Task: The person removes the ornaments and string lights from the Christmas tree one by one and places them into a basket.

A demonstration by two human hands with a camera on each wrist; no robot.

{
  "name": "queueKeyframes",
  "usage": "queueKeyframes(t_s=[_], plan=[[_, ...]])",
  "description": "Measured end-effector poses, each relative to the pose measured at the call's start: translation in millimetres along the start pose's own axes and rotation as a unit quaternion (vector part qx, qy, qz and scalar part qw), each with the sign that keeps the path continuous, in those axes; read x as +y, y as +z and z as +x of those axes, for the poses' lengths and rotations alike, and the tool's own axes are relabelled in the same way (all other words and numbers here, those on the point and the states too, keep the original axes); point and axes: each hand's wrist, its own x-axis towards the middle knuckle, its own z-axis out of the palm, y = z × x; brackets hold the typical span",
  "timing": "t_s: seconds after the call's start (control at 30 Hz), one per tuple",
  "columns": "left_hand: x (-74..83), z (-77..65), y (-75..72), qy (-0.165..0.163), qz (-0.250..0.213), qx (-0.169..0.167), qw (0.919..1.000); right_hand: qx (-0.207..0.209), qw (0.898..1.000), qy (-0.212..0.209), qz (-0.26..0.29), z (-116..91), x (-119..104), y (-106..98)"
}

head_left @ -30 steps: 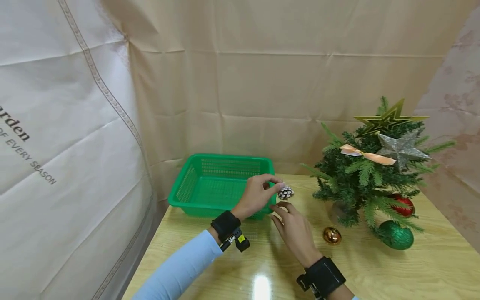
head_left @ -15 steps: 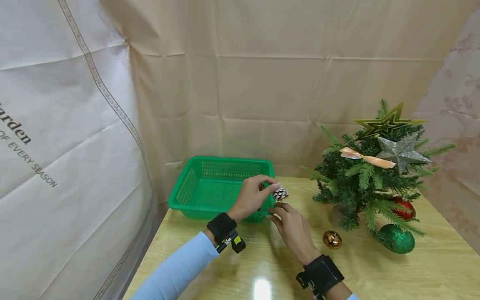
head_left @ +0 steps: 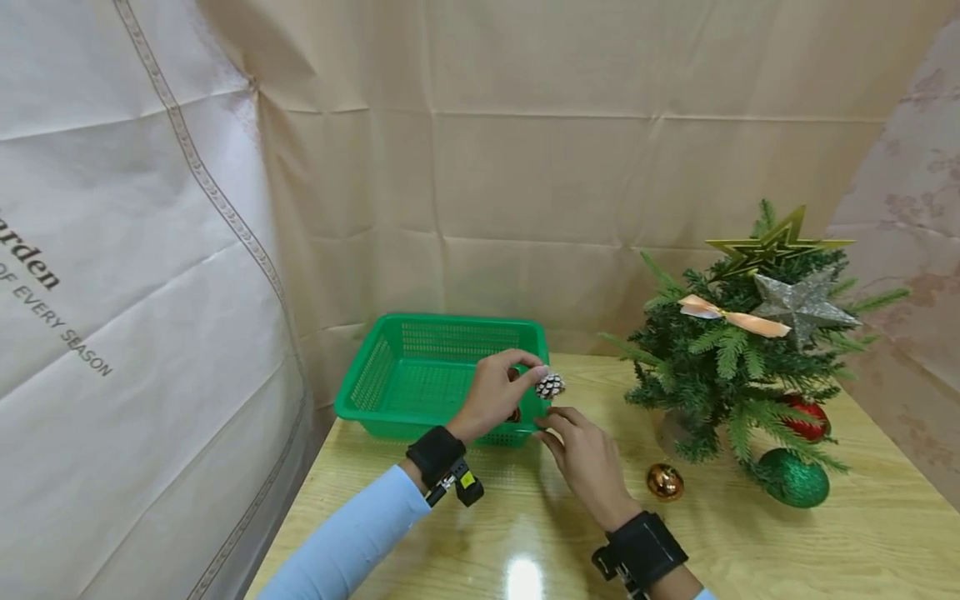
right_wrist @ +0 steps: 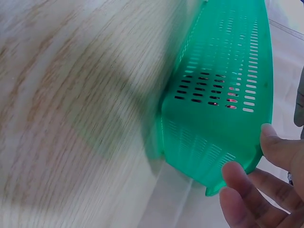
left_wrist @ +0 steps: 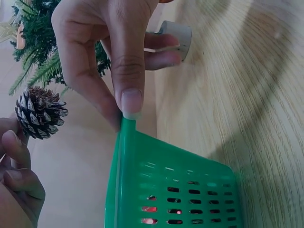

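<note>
The left hand [head_left: 491,393] holds a pine cone [head_left: 550,385] with the thumb and the forefinger. The pine cone is dark, with white tips on its scales, and it is in the air at the right end of a green basket [head_left: 450,319]. I cannot tell whether it is exactly above the rim or a little beside it. The right hand [head_left: 588,458] pinches the near right corner of the basket's rim, the thumb on one side and the forefinger on the other. In the left wrist view the two hands are near each other but apart.

The basket is upright on a wooden bench [head_left: 750,550], and its walls have many small slots. Through these slots a red thing [left_wrist: 149,221] is visible inside; its shape is not clear.

To the right of the hands stands a small green tree [head_left: 675,358] in a grey pot [left_wrist: 178,38]. It carries a gold star [head_left: 765,247] at the top, a silver star [head_left: 801,302] and a peach-coloured bow [head_left: 738,317]. A red ball [head_left: 806,418] and a green ball [head_left: 795,477] are at its lower branches, and a copper-gold ball [head_left: 665,482] lies on the bench in front. Behind everything hangs a beige cloth [head_left: 540,175] with fold lines.
</note>
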Motion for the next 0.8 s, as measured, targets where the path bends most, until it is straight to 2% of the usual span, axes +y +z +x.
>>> queueKeyframes(t_s=[0.27,0.5,0.8], plan=[[-5.3,-0.4,-2.8,-0.005,0.016,0.014,0.9998,-0.010,1.000,0.014,-0.010,-1,-2,-1],[-9.2,-3.7,-5.4,-0.005,0.010,0.022,0.9997,-0.021,0.999,0.024,-0.015,0,-3,0],[-11.8,-6.9,-7.9,-0.020,0.007,0.022,0.9995,-0.023,0.999,0.026,-0.014,1,-4,-3]])
